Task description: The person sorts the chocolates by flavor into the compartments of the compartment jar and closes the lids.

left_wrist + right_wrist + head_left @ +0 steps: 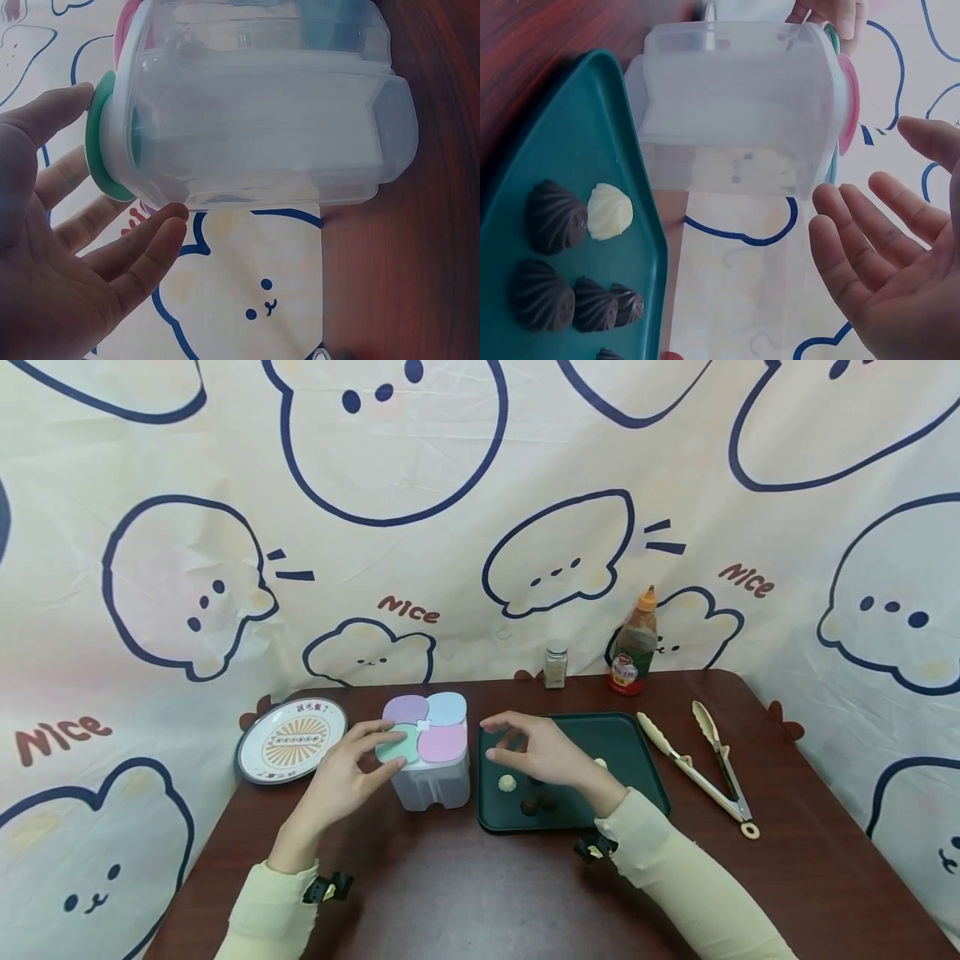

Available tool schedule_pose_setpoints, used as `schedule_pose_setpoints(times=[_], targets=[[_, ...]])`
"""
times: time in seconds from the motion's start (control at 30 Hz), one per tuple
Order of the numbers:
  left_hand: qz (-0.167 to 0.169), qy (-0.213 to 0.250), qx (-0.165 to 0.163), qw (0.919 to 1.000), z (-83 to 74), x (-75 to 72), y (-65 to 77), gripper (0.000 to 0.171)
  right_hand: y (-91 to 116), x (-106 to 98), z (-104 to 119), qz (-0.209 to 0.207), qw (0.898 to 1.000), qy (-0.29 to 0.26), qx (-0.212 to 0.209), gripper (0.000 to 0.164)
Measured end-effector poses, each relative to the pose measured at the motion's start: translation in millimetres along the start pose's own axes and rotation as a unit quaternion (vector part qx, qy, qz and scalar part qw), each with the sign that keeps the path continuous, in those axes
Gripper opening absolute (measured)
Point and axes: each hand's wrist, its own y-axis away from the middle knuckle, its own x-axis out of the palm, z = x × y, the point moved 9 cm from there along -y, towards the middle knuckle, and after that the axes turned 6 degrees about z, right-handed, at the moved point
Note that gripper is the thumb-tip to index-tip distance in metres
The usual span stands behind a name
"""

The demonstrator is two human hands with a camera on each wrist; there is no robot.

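Note:
A clear plastic container (262,127) stands upright on the table, topped by purple, blue, pink (442,744) and green (399,745) lids. My left hand (356,768) is at the green lid, thumb and a finger pinching its edges, the other fingers spread beside the container. My right hand (543,749) hovers over the left part of a dark green tray (592,724), fingers bent loosely and nothing in them. In the right wrist view its fingers lie apart from the pink lid. On the tray sit dark swirled chocolates (555,217) and a white swirled one (610,211).
A patterned plate (292,741) lies left of the container. Tongs (708,777) lie spread to the right of the tray. Along the back edge stand a small jar (556,667) and a squeeze bottle (633,647), close to the printed cloth backdrop (480,460).

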Motion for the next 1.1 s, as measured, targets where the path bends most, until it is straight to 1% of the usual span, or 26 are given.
schedule_pose_setpoints(times=[0.3, 0.67, 0.9, 1.1], targets=[[0.0, -0.001, -0.002, 1.0, 1.2, 0.0, -0.8, 0.042, -6, 8, 7, -0.009, 1.0, 0.001, -0.005, 0.045], [0.006, -0.002, -0.011, 0.9999, 1.9, 0.7, -1.5, 0.043, -15, 17, 7, -0.017, 1.0, 0.002, 0.006, 0.043], [0.004, -0.005, -0.013, 0.9999, 2.3, 0.2, -2.1, 0.041, -20, 20, 11, -0.022, 1.0, 0.001, -0.002, 0.044], [0.004, -0.002, -0.012, 0.9999, 1.3, 0.4, -1.9, 0.042, -24, 23, 10, -0.028, 1.0, 0.008, 0.008, 0.045]])
